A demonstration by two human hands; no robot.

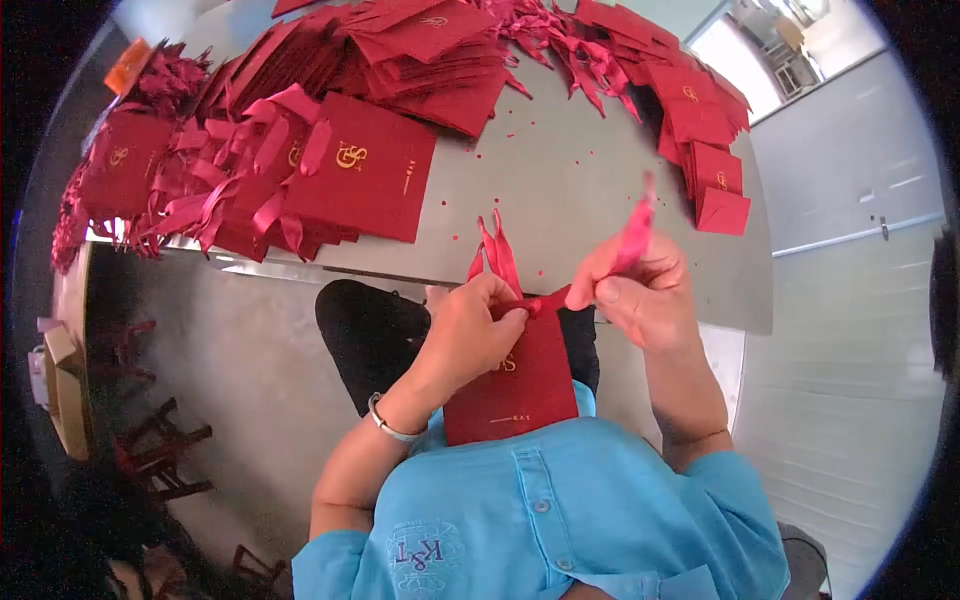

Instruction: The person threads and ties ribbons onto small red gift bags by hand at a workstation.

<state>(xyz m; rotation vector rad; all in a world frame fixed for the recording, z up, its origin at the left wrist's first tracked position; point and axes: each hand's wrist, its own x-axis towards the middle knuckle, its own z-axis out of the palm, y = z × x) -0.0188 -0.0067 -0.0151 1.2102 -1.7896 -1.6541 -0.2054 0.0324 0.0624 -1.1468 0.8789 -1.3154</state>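
A dark red paper bag (512, 395) with gold lettering rests on my lap, its top edge towards the table. My left hand (478, 325) pinches the bag's top edge, where a ribbon passes across. Pulled out to the right, a pink-red ribbon (632, 240) is gripped between the thumb and fingers of my right hand (640, 290), and its loose end sticks up above the hand. Another ribbon loop (495, 255) stands up from the bag's far side, beyond my left hand. My fingers partly cover the spot where the ribbon meets the bag.
The grey table (540, 170) bears a stack of red bags (430, 60), ribboned bags (370, 165) at the left and folded red pieces (700, 110) at the right. Loose ribbons (580, 55) lie at the back. Wooden stools (165, 450) stand on the floor at the left.
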